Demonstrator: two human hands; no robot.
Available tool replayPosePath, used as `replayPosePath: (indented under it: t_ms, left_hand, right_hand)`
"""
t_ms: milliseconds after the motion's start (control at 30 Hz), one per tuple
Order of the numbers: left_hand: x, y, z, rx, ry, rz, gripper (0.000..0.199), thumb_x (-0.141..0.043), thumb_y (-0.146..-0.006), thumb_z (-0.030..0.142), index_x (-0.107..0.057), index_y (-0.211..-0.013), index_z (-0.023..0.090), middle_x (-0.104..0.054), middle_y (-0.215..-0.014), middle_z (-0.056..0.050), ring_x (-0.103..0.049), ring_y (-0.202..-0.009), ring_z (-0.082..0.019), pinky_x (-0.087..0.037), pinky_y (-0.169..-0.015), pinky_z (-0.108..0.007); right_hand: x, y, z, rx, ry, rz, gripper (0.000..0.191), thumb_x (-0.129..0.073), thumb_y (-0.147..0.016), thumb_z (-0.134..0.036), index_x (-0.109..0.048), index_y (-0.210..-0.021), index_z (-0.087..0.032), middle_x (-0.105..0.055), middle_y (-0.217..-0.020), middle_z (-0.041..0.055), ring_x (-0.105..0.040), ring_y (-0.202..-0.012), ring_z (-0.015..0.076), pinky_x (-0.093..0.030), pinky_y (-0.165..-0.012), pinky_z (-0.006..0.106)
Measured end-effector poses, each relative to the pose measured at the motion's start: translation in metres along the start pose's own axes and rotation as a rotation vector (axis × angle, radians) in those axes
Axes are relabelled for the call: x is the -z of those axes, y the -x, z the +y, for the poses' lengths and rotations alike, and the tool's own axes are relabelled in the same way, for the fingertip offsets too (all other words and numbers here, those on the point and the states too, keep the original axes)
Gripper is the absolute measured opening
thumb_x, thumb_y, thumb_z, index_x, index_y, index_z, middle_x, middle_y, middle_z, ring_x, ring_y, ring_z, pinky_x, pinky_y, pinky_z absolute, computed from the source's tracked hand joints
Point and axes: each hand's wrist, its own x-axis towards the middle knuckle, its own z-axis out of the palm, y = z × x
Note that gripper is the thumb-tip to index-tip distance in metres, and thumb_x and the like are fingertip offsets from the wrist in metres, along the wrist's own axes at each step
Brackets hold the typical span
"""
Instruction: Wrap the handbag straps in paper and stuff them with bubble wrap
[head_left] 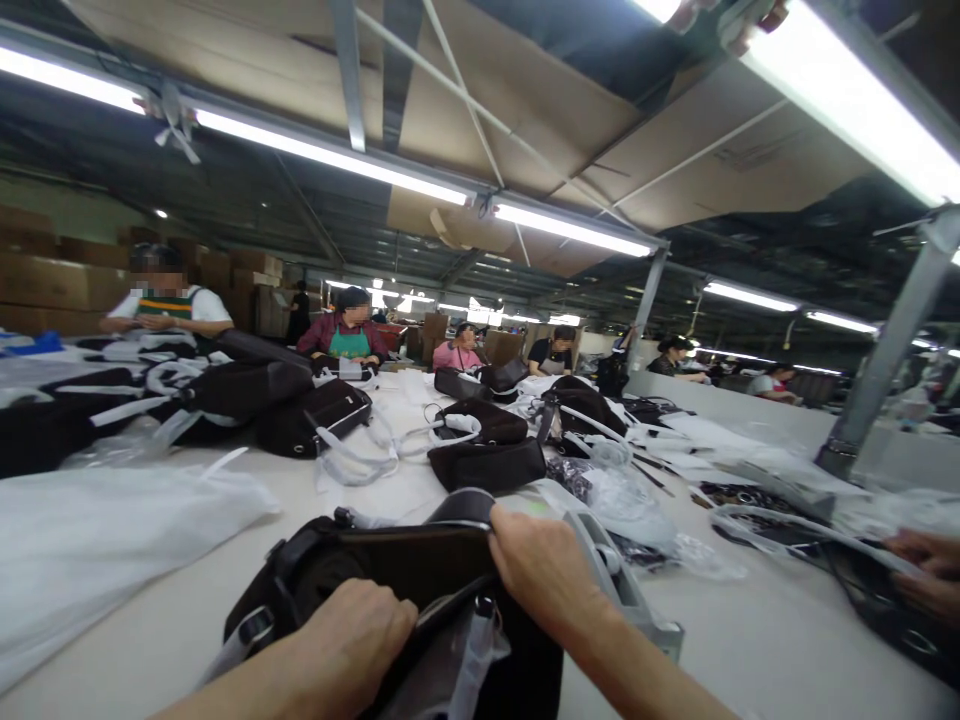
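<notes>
The table has bare room right of the bag, up to a co-worker's hand, and a narrower strip on the left before the white sheet. Beyond, other bags crowd it; a grey frame stands just beside the right hand. The bag sits open below both hands: the right pinches its far rim; the left hand curls into its mouth, fingertips hidden, grip unclear.
</notes>
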Motion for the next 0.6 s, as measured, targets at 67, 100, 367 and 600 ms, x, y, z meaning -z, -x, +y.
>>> replayPosePath:
  t_ms: [67, 100, 367, 600]
  left_hand:
    - [0.002, 0.002, -0.007, 0.027, 0.034, 0.018, 0.033, -0.044, -0.086, 0.000, -0.069, -0.102, 0.015, -0.074, -0.099, -0.012, -0.071, -0.089, -0.030, -0.055, -0.081, -0.041]
    - [0.001, 0.002, -0.010, 0.035, 0.044, 0.013, 0.033, -0.045, -0.086, 0.000, -0.070, -0.100, 0.015, -0.074, -0.097, -0.012, -0.071, -0.089, -0.030, -0.056, -0.081, -0.041]
    - [0.012, -0.011, -0.007, 0.037, -0.027, 0.067, 0.026, -0.051, -0.090, 0.010, -0.069, -0.108, 0.017, -0.076, -0.099, -0.012, -0.071, -0.095, -0.038, -0.055, -0.083, -0.053]
    - [0.004, -0.009, -0.037, 0.064, 0.013, 0.125, 0.025, -0.054, -0.090, 0.024, -0.073, -0.105, 0.028, -0.077, -0.109, -0.002, -0.071, -0.102, -0.029, -0.053, -0.089, -0.040]
  right_hand:
    - [-0.003, 0.001, 0.021, -0.094, -0.109, 0.036, 0.021, -0.047, -0.094, -0.022, -0.057, -0.076, -0.022, -0.070, -0.076, 0.0109, -0.067, -0.077, 0.0293, -0.039, -0.067, 0.036]
    - [-0.006, 0.003, 0.031, -0.144, -0.148, 0.045, 0.028, -0.042, -0.096, -0.026, -0.054, -0.070, -0.023, -0.068, -0.073, 0.0103, -0.065, -0.074, 0.0282, -0.040, -0.067, 0.036]
    - [-0.028, 0.017, 0.067, -0.460, -0.705, -0.185, 0.043, -0.026, -0.100, -0.037, -0.034, -0.060, -0.026, -0.043, -0.050, -0.0042, -0.041, -0.039, 0.0116, -0.043, -0.047, 0.026]
    - [0.014, 0.059, 0.111, -0.578, -0.923, -0.500, 0.042, -0.065, -0.084, -0.050, -0.054, -0.060, -0.018, -0.059, -0.049, 0.0003, -0.052, -0.039, 0.0108, -0.046, -0.043, 0.023]
